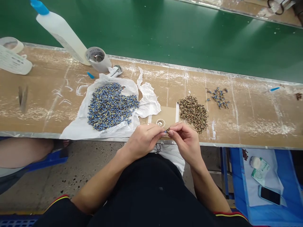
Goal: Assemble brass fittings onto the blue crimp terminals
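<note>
Both hands met at the table [35,104] edge: left hand [142,142] and right hand [187,142] each had the grip pinched on one small part [167,130] between fingertips, just before the brown pile [193,113]; blue pile [111,105] sat left on plastic [78,126].

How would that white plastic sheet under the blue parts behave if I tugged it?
The white sheet looks thin and crumpled, so probably floppy and light. The blue parts pile weighs it down; tugging would likely scatter them. Both the left hand and right hand are busy.
</note>
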Demonstrator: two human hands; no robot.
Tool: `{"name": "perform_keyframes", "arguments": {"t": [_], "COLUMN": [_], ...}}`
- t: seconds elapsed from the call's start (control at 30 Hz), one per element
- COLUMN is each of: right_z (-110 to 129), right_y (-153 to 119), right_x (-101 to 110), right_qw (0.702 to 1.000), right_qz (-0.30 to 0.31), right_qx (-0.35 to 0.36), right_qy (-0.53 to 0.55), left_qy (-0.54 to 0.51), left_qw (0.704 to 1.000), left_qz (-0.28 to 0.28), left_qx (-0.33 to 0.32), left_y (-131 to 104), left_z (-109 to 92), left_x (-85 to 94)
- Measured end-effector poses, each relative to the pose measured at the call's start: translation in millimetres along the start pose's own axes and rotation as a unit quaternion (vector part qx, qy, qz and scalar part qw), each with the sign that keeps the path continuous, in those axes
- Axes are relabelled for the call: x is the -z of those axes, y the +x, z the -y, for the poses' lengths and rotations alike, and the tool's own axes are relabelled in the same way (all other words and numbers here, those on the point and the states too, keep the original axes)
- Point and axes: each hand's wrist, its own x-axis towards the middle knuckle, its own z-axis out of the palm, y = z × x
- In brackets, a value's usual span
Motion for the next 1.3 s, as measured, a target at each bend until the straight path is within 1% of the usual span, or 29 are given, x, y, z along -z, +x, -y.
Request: {"name": "perform_keyframes", "arguments": {"t": [0.07, 0.17, 0.3, 0.37, 0.5, 0.63, 0.8, 0.87, 0.93, 1.07, 1.17, 1.3], "right_z": [4, 10, 18, 19, 19, 18, 16, 15, 15, 19, 24, 27], "right_y": [0, 0, -1, -2, -6, -9, -11, -10, -9, -6, -5, -8], "right_x": [1, 1, -3, -5, -9, -9, -6, -4, -3, -2, -3, -6], "right_qw": [1.000, 0.999, 0.998, 0.998, 0.999, 0.997, 0.994, 0.992, 0.992, 0.997, 0.998, 0.998], "right_qz": [0.012, 0.023, 0.033, 0.028, 0.029, 0.060, 0.101, 0.117, 0.110, 0.041, 0.009, 0.010], "right_qx": [0.017, 0.033, 0.050, 0.054, 0.037, 0.005, -0.007, -0.016, -0.017, 0.000, 0.004, 0.008], "right_qy": [-0.021, -0.023, -0.027, -0.033, -0.005, 0.037, 0.042, 0.045, 0.054, 0.069, 0.068, 0.058], "left_qy": [0.026, 0.060, 0.077, 0.085, 0.111, 0.113, 0.093, 0.073, 0.052, 0.017, 0.000, -0.010], "left_qw": [1.000, 0.998, 0.997, 0.996, 0.993, 0.992, 0.993, 0.994, 0.997, 0.999, 0.999, 0.997], "left_qz": [0.010, 0.011, 0.022, 0.025, 0.026, 0.047, 0.076, 0.079, 0.062, 0.024, 0.036, 0.066], "left_qx": [-0.008, -0.018, -0.008, -0.003, -0.003, -0.008, -0.003, -0.001, 0.009, 0.029, 0.032, 0.049], "left_y": [2, 6, 9, 9, 9, 8, 5, 4, 5, 10, 12, 9], "left_z": [-3, -8, -16, -20, -28, -31, -32, -33, -35, -37, -36, -35], "left_x": [5.0, 13.8, 23.7, 26.9, 30.5, 32.1, 33.0, 31.9, 29.8, 25.9, 24.9, 23.6]}}
